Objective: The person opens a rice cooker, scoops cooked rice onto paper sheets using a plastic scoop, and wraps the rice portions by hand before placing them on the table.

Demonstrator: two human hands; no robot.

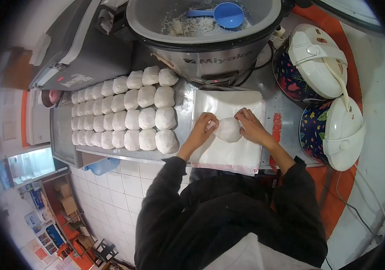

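A round white rice portion (228,130) in its paper wrapper rests on a stack of white wrapping paper (246,155) on the metal counter. My left hand (205,128) has its fingers closed at the portion's left edge. At the upper right edge my right hand (252,126) pinches the wrapper with bent fingers. What lies beneath the fingertips is partly hidden. To the left, several white wrapped rice packets (146,119) stand in close rows.
Behind the paper stack stands a large Miyako rice cooker (215,60), open, with rice and a blue scoop (229,15) inside. Two patterned containers with white lids (319,60) are on the right. A grey box (84,58) stands at the back left.
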